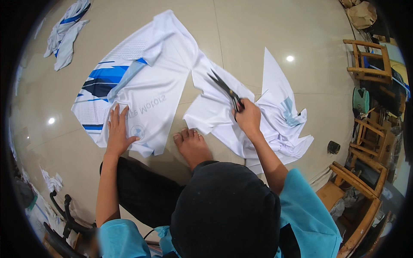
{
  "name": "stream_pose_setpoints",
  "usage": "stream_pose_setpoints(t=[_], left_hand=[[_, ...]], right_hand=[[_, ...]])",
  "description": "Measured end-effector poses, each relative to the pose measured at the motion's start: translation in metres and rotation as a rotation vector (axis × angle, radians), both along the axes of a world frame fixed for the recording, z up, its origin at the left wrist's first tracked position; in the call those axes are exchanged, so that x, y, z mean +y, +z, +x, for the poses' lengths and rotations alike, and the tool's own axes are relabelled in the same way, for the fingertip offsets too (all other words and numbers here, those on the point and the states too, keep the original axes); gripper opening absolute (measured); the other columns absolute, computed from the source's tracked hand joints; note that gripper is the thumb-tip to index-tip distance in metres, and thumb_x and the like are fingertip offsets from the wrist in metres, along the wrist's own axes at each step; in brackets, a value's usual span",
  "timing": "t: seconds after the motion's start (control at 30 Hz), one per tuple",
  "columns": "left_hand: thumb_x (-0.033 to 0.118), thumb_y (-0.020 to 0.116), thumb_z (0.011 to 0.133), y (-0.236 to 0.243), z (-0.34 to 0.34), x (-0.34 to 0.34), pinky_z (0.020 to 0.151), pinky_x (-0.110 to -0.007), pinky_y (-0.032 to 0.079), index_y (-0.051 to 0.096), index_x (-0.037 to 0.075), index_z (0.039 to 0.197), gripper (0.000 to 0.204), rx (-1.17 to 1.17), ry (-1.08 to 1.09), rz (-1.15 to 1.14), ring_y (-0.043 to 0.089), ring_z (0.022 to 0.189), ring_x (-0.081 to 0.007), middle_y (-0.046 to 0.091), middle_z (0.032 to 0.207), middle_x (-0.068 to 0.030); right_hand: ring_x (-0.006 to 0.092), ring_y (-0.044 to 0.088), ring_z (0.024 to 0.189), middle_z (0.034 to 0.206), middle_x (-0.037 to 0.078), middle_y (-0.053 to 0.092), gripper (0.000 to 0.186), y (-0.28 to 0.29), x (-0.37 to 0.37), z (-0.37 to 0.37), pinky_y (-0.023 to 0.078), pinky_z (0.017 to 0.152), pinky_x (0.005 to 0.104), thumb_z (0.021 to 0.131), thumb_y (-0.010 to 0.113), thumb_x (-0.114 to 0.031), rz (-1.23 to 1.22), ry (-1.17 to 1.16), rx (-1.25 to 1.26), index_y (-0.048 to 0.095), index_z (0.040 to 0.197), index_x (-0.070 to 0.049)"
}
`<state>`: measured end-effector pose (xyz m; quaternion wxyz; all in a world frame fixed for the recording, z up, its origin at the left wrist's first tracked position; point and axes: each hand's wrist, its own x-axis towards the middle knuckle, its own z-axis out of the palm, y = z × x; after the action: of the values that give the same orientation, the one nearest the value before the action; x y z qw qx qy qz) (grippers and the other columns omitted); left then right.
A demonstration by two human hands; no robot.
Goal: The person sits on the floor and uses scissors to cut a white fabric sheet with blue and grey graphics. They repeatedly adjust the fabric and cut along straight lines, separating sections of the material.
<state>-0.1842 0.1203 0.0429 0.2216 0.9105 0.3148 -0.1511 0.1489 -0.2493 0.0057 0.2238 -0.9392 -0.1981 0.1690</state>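
A large white piece of fabric (167, 88) with blue and dark printed stripes lies spread on the tiled floor, its far edge creased and partly folded over. My left hand (117, 135) rests on its near left part, fingers spread and pressing it down. My right hand (248, 118) is closed round the handles of black scissors (227, 90). Their blades point up and left, with the tips slightly apart, over a narrower stretch of white fabric (208, 105). To the right, more white fabric (273, 112) with a pale blue patch lies in crumpled folds.
My bare foot (193, 146) stands near the fabric's near edge. Another white and blue cloth bundle (66, 34) lies at the far left. Wooden stools (370, 62) and boxes line the right side, with a dark cylinder (333, 147) nearby. Black chair legs (66, 215) stand lower left.
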Motion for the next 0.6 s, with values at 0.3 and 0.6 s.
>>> stream_pose_setpoints(t=[0.3,0.6], left_hand=[[0.020,0.081,0.100,-0.002,0.058,0.010,0.115,-0.051,0.050,0.063,-0.003,0.146,0.054,-0.456,0.046,0.087,0.063,0.132,-0.0484,0.068,0.140,-0.0271],[0.039,0.086,0.098,-0.061,0.209,0.028,0.111,-0.053,0.053,0.059,-0.006,0.152,0.075,-0.599,0.087,0.179,0.066,0.130,-0.0467,0.070,0.138,-0.0284]], right_hand=[[0.0349,0.076,0.079,0.086,0.014,0.078,0.030,0.016,0.034,0.012,0.058,0.074,0.0425,0.088,0.092,-0.024,0.262,-0.188,-0.077,0.076,0.099,-0.001],[0.0331,0.077,0.079,0.082,0.013,0.078,0.047,0.009,0.162,0.091,0.060,0.076,0.0448,0.081,0.099,-0.040,0.242,-0.075,0.033,0.074,0.090,-0.002]])
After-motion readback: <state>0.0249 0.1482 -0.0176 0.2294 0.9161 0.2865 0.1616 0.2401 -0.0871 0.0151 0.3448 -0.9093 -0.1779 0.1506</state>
